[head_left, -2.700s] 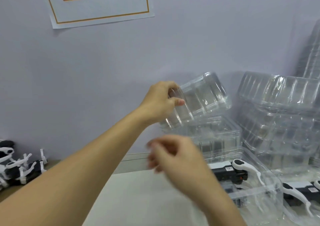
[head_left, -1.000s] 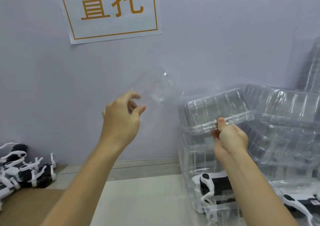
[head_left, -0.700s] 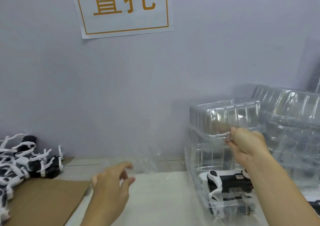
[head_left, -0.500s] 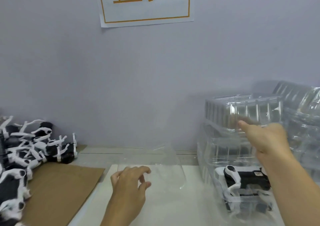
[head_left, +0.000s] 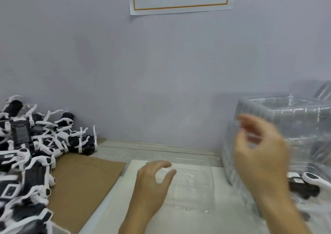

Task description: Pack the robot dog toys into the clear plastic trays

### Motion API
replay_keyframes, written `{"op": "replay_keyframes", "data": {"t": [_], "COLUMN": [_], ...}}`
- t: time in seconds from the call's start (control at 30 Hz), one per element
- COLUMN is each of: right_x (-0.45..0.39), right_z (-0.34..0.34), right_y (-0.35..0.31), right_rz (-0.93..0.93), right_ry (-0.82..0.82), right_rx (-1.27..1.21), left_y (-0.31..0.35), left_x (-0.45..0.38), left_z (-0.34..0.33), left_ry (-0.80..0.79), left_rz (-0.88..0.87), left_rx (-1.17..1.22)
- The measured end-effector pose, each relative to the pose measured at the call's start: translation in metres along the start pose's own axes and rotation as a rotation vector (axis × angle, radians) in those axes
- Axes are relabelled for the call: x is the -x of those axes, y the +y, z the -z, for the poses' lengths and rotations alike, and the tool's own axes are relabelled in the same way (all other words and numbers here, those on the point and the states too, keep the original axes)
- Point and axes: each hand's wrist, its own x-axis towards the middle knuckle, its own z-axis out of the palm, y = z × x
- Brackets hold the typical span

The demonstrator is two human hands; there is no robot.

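Two hands in view: neither grips anything.
Left hand (head_left: 152,181): fingers loosely curved, hovering over or just touching the near-left corner of the single clear plastic tray (head_left: 192,185); contact can't be confirmed. Likely positioned to steady or square the tray.
Right hand (head_left: 259,155): motion-blurred, raised in front of the stack, fingers loosely curved and apart, holding nothing.
Single tray: lies flat on the white sheet (head_left: 179,216) in the middle of the worktop, cavity seemingly up, nothing in it. Sits centrally, probably so both hands can load it.
Stack of clear plastic trays (head_left: 286,126): at the right edge of the worktop against the wall; supply kept within right-hand reach.
Packed toy (head_left: 304,183): one black-and-white robot dog seen through clear plastic low at the right edge, beside the stack.
Pile of black-and-white robot dog toys (head_left: 32,144): loose heap at the left edge, partly on the brown cardboard sheet (head_left: 80,180); well apart from the tray, within left-hand reach.
Step (judgement): tray staged, no toy picked yet.
Next (judgement): take one dog from the pile; legs are tangled, so expect neighbours to lift with it.
Risk: thin tray may slide on the sheet when loaded.
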Motion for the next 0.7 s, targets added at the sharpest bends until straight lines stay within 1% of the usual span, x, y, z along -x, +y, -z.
{"op": "replay_keyframes", "data": {"t": [0.03,0.07,0.1,0.13,0.2,0.27,0.33,0.43,0.5,0.57,0.63,0.7], "right_x": [0.013,0.027,0.041,0.055,0.079,0.091,0.095,0.093,0.092,0.091,0.091,0.091], "right_z": [-0.011,-0.022,-0.033,-0.043,-0.060,-0.069,-0.071,-0.066,-0.064,-0.063,-0.062,-0.063], "right_y": [0.002,0.006,0.012,0.021,0.037,0.048,0.054,0.054,0.055,0.055,0.052,0.050], "right_rz": [0.034,0.037,0.021,-0.015,-0.123,-0.190,-0.198,-0.213,-0.218,-0.227,-0.241,-0.264], "right_ry": [-0.132,-0.270,-0.389,-0.483,-0.625,-0.706,-0.667,-0.502,-0.440,-0.381,-0.347,-0.359], "right_rx": [-0.002,0.018,0.052,0.096,0.207,0.310,0.306,0.229,0.220,0.174,0.122,0.100], "left_y": [0.000,0.000,-0.002,-0.005,-0.014,-0.017,-0.017,-0.013,-0.008,-0.009,-0.014,-0.022], "left_x": [-0.001,-0.002,-0.002,-0.002,-0.001,-0.001,-0.002,-0.002,-0.007,-0.024,-0.055,-0.093], "left_z": [0.001,0.003,0.004,0.006,0.005,0.005,0.007,0.015,0.024,0.031,0.036,0.038], "left_ry": [0.104,0.175,0.201,0.178,0.057,-0.040,-0.072,-0.154,-0.182,-0.118,-0.054,-0.007], "left_rz": [0.002,0.042,0.115,0.208,0.363,0.449,0.481,0.550,0.591,0.563,0.501,0.449], "left_rx": [0.017,0.027,0.040,0.057,0.127,0.184,0.166,0.152,0.113,0.033,-0.155,-0.334]}}
